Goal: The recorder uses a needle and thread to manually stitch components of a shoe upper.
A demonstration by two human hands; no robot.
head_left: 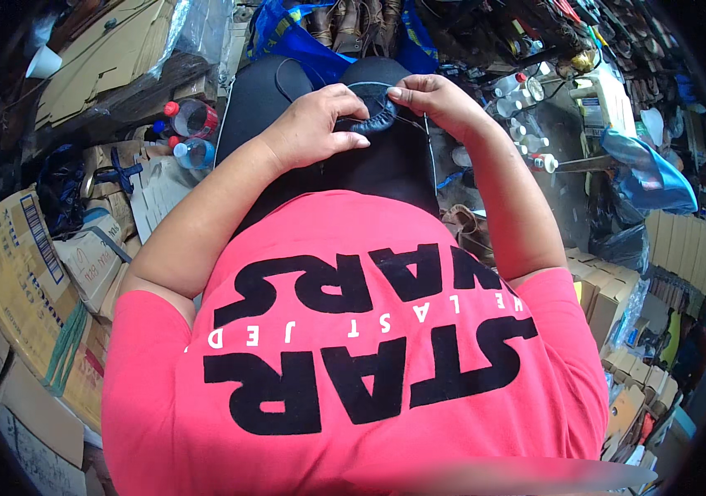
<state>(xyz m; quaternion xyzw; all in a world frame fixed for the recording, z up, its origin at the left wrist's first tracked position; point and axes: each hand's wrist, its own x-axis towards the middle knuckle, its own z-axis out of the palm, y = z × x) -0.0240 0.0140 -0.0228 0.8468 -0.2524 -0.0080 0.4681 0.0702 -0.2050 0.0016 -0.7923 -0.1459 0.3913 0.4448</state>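
Over my dark-trousered lap, my left hand [320, 124] curls around a small black leather piece [378, 118] with a puckered, gathered edge. It resembles a shoe part, but its exact kind is unclear. At the upper right end of the leather, the thumb and forefinger of my right hand [431, 97] are pinched together. A thin pale thread [367, 83] arcs across my lap to those fingertips, and another fine strand trails below them. Whether a needle is in the pinch is too small to tell. My left fingers hide part of the leather.
Beyond my knees, a blue bag [299, 45] holds several brown leather boots [361, 25]. Plastic bottles [194, 118] and cardboard boxes [22, 256] crowd my left. On my right are more bottles [514, 99], a blue plastic item [646, 169] and stacked cardboard [605, 289].
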